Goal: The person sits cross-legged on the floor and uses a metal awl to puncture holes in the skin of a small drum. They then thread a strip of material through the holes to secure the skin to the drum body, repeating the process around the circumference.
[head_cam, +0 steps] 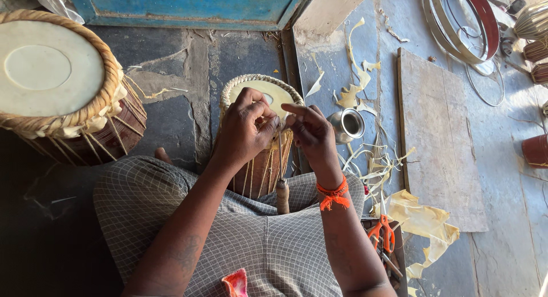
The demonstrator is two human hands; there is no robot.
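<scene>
Drum (260, 160) sat upright between the person's knees, both hands working at its near rim.

Left hand (244, 128) was curled over the rim, fingers pinched shut on a lace there; right hand (311, 131) met it, fingertips pinched on the same lace. Steel cup (348, 125) stood just right of the drum, orange scissors (383, 231) lay by the right forearm, and a bigger drum (60, 85) sat well left.

Big drum (54, 80) — steel cup (348, 125), orange scissors (383, 231)
</scene>
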